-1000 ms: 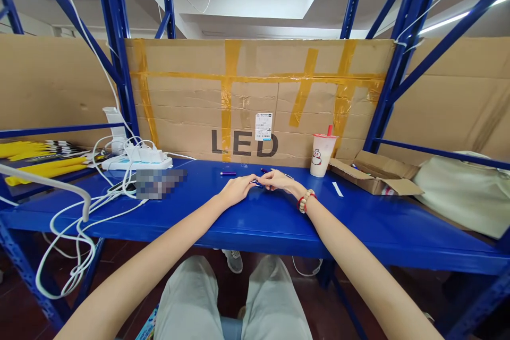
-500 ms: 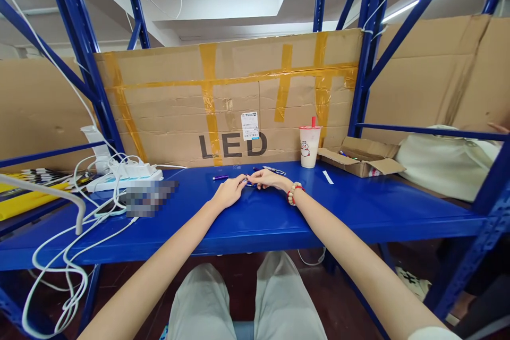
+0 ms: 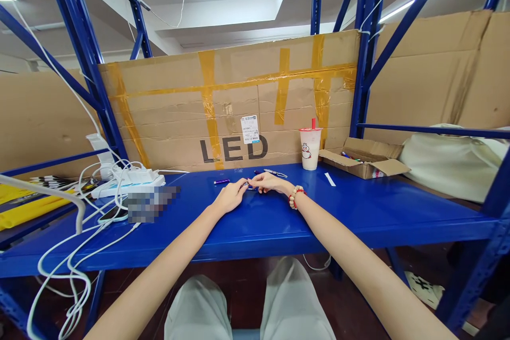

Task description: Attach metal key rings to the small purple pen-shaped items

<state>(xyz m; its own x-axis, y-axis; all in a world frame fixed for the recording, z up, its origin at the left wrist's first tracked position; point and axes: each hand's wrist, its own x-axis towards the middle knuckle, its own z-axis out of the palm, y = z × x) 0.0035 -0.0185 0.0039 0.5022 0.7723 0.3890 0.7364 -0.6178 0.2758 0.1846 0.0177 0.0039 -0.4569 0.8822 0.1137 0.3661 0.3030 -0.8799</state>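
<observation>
The left hand (image 3: 231, 196) and the right hand (image 3: 271, 183) meet over a blue metal shelf top (image 3: 258, 228), fingertips drawn close together. Both pinch at a small piece (image 3: 247, 184) between them, dark blue with a silvery glint — too small and too covered by the fingers to identify further. It sits at the middle of the work surface, just above the blue metal; whether it touches the metal I cannot tell. The right wrist wears a beaded bracelet (image 3: 293, 199) with red cord.

Just beyond the left hand lies a short purple pen-like tube (image 3: 222, 181), apart from the fingers. Behind the right hand lies a slim silvery pen-like object (image 3: 275, 173), near the knuckles.

Farther right, a white strip (image 3: 330, 179) lies flat near a lidded drink cup (image 3: 309, 150) with a red straw, which stands upright. Beside the cup sits an open cardboard box (image 3: 379, 169), with a pale bag (image 3: 442, 162) next to it. At the left, white cables (image 3: 71, 260) tangle around a power strip (image 3: 133, 183) and hang over the front edge. A large taped carton (image 3: 179, 117) printed "LED" — a shipping label (image 3: 249, 129) on its face — stands behind everything.
</observation>
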